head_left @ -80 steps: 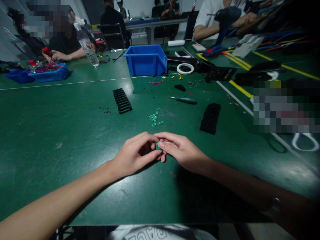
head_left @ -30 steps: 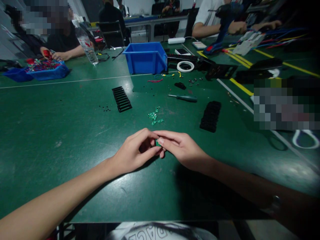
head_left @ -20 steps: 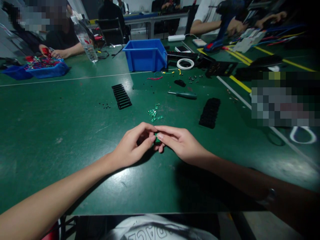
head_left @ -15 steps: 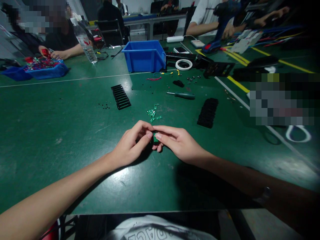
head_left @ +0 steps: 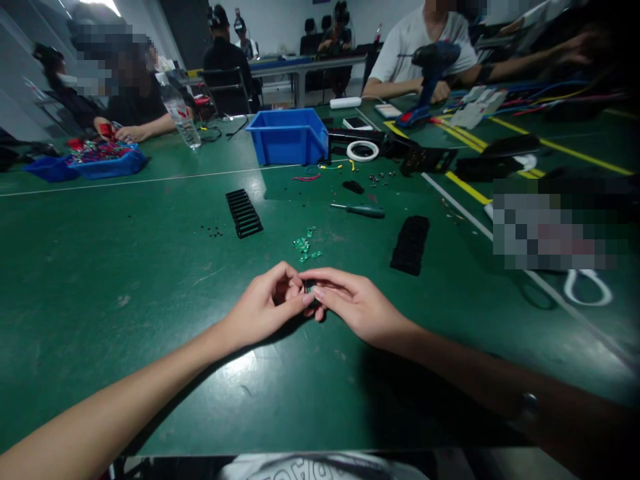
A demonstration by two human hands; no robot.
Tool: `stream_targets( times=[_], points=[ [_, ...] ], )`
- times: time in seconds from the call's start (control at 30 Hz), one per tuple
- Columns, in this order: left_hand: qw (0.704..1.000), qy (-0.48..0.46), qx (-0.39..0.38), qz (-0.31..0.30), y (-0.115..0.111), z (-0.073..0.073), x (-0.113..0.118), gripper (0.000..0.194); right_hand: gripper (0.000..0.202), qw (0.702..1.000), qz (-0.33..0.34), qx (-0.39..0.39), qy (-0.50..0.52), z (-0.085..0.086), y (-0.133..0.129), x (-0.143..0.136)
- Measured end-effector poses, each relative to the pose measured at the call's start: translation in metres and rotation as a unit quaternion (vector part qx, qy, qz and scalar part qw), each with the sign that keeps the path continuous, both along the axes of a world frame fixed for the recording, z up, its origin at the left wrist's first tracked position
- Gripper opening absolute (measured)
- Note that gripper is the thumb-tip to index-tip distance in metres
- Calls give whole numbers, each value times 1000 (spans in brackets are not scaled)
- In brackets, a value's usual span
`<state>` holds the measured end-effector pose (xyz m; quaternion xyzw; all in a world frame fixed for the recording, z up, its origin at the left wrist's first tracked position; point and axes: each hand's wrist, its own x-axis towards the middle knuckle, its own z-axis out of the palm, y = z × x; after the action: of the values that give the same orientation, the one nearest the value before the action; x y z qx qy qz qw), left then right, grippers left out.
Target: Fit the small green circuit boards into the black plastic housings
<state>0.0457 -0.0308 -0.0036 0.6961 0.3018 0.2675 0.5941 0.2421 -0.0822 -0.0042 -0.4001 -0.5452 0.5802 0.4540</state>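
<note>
Both my hands meet just above the green table, fingers closed round one small black part with a green circuit board (head_left: 311, 289) showing in it. My left hand (head_left: 267, 300) grips it from the left, its thumb laid across the near side. From the right, my right hand (head_left: 357, 300) pinches it, with thumb and fingertips touching the left fingers. Most of the part is hidden by fingers. Just beyond lies a loose heap of small green circuit boards (head_left: 303, 248). A black slotted frame (head_left: 244, 213) lies to the left, and a black ribbed piece (head_left: 410, 245) to the right.
A screwdriver (head_left: 359, 211) lies beyond the boards. Farther back stand a blue bin (head_left: 290, 140), a white ring (head_left: 363, 151), a water bottle (head_left: 180, 113) and a cordless drill (head_left: 425, 83). Small black bits (head_left: 214, 232) lie by the slotted frame. Other people sit around the tables.
The view has tilted up, so everything sits lower in it. My left thumb has moved rightward over the held part, and less of its green board shows.
</note>
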Motion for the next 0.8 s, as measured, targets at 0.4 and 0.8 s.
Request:
stream_targets(
  times=[0.4, 0.8],
  points=[
    [999, 26, 17, -15, 1, -1, -3, 27, 27, 1000, 12, -24, 0, -2, 3, 1],
    [1000, 20, -4, -21, 5, 0, -4, 27, 41, 999, 18, 11, -38, 0, -5, -3]
  ],
)
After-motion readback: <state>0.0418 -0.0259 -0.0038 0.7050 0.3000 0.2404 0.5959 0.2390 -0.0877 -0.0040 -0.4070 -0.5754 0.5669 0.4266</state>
